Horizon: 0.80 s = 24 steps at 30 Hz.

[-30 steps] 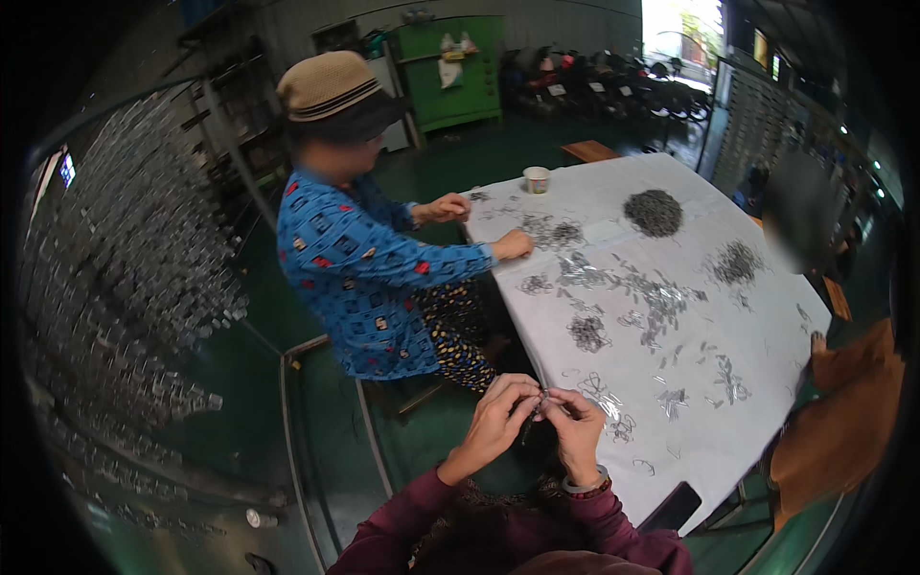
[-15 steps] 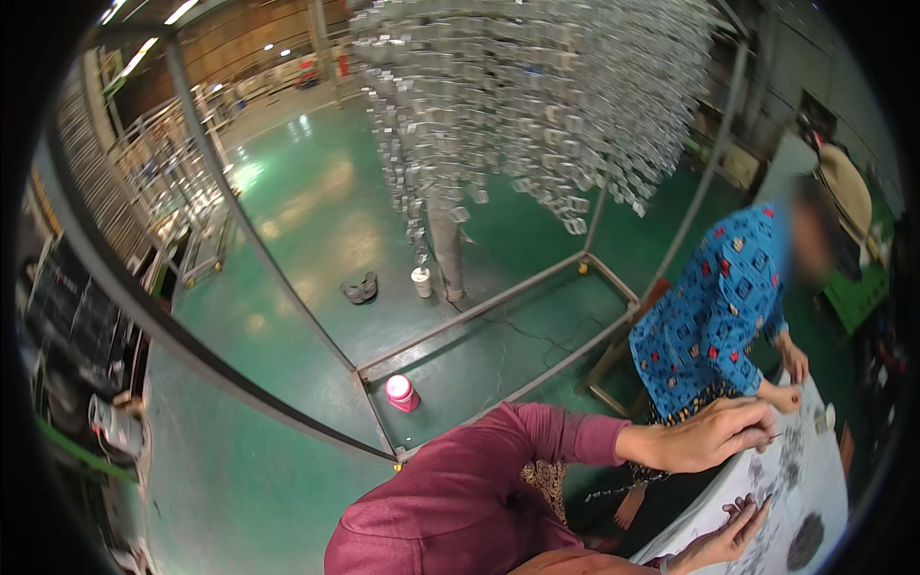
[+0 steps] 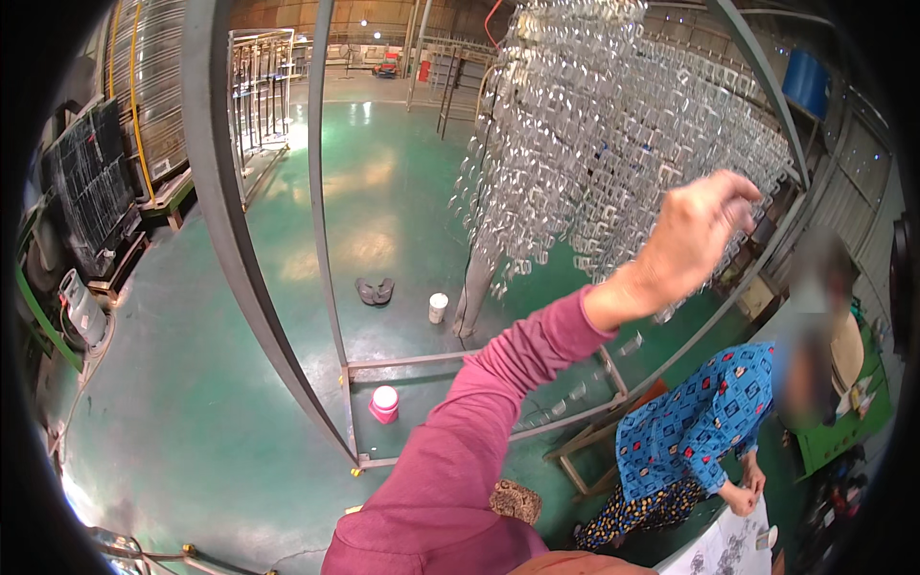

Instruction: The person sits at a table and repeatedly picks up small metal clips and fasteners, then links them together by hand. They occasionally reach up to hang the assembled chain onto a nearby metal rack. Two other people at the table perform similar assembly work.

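Left hand (image 3: 685, 233) is hovering before hanging strands (image 3: 585, 125); fingers (image 3: 736, 185) are resting half-curled, any hold untellable; apparent step: reaching up; next move: seemingly requiring fine fingertip aim.

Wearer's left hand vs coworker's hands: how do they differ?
The left hand is raised before shiny hanging pieces; the coworker's hands are low, near the table.
The left hand's sleeve is plain maroon; the coworker's hands have patterned blue sleeves.
Both look bare.
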Each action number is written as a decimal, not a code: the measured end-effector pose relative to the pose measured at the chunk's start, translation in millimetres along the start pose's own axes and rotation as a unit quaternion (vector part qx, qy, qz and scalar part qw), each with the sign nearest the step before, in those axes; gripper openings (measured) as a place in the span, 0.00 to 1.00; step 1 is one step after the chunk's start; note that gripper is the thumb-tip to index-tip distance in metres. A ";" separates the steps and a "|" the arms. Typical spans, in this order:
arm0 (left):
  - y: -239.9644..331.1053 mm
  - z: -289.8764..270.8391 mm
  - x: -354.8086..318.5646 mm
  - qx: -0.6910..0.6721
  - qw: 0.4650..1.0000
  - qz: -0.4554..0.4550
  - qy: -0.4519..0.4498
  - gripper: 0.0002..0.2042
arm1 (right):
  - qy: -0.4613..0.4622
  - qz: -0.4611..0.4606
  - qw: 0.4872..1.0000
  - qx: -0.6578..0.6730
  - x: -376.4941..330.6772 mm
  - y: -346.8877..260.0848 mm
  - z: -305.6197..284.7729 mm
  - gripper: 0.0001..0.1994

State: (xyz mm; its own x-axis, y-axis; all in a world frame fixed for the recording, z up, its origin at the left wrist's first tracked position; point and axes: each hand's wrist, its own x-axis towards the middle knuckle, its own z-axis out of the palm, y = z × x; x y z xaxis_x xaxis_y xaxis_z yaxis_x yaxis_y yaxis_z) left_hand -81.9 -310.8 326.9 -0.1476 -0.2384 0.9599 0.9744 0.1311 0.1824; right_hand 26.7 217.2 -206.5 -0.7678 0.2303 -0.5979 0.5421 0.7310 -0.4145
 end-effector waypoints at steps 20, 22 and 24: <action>-39.0 -150.6 189.9 0.164 0.984 -0.047 0.059 0.09 | 0.020 0.024 0.999 -0.017 6.1 -36.2 -26.1 0.14; -39.4 -145.5 206.2 0.130 0.989 -0.035 0.053 0.10 | 0.022 0.028 0.999 -0.014 3.6 -31.3 -28.1 0.13; -42.7 -138.7 221.7 0.096 0.995 -0.014 0.036 0.10 | 0.021 0.032 0.999 -0.016 0.4 -24.5 -26.8 0.12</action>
State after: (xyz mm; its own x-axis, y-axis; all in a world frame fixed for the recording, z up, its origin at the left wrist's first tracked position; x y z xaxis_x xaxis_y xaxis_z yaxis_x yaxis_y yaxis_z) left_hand -132.7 -502.7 502.4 -0.1558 -0.3120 0.9372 0.9190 0.3021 0.2533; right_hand 4.1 216.5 -178.2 -0.7455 0.3036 -0.5934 0.5800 0.7341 -0.3531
